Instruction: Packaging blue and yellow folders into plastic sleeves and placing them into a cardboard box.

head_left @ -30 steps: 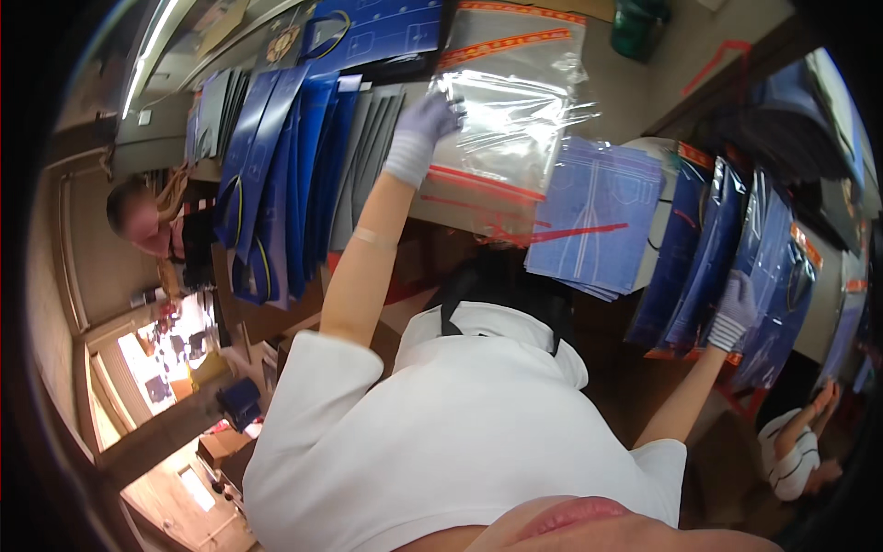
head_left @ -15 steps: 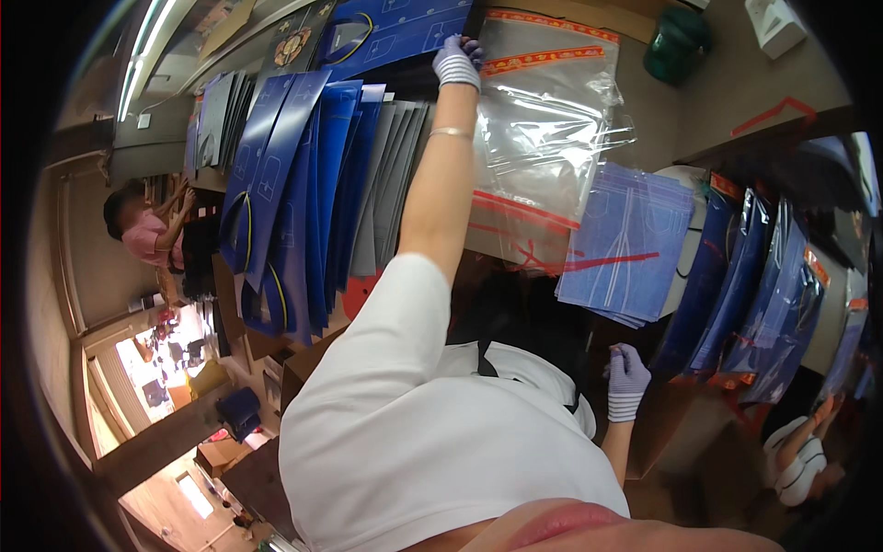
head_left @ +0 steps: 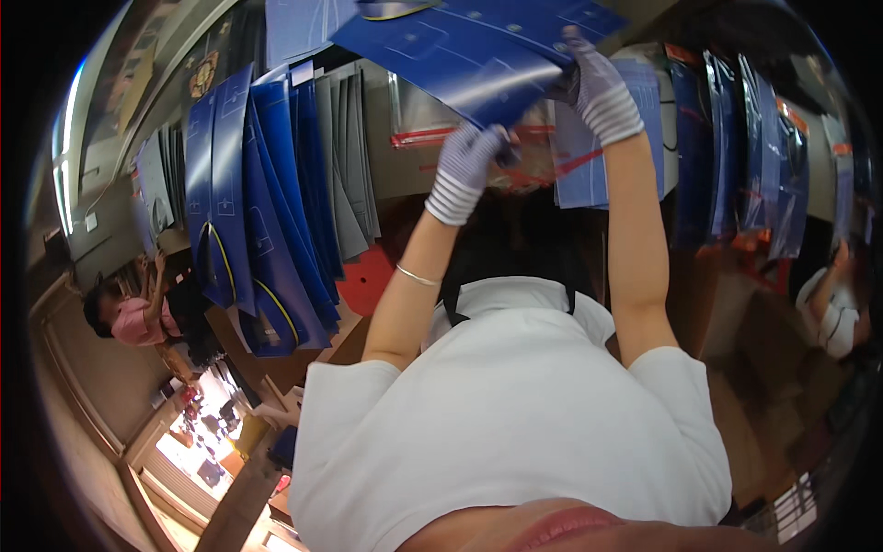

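Observation:
A flat blue bag (head_left: 451,57) with white printed outlines and a yellow-edged handle is raised over the table. My left hand (head_left: 471,170), in a pale purple glove with a striped cuff, pinches its lower corner. My right hand (head_left: 600,92), gloved the same way, grips its right side, though the bag partly hides the fingers. Beneath the bag lie clear plastic sleeves (head_left: 402,106) with red edge strips, mostly covered by it. Beside them rests a stack of light blue printed sheets (head_left: 635,87).
Flat blue bags (head_left: 221,175) and grey ones (head_left: 348,156) stand in a row at the left. Wrapped blue packs (head_left: 750,138) stand along the right. A red stool-like object (head_left: 366,281) sits below the table edge. Co-workers are at far left (head_left: 138,317) and far right (head_left: 832,313).
My left hand has come back from the far side of the table with a blue bag. My right hand has risen from beside my body and taken hold of it too.

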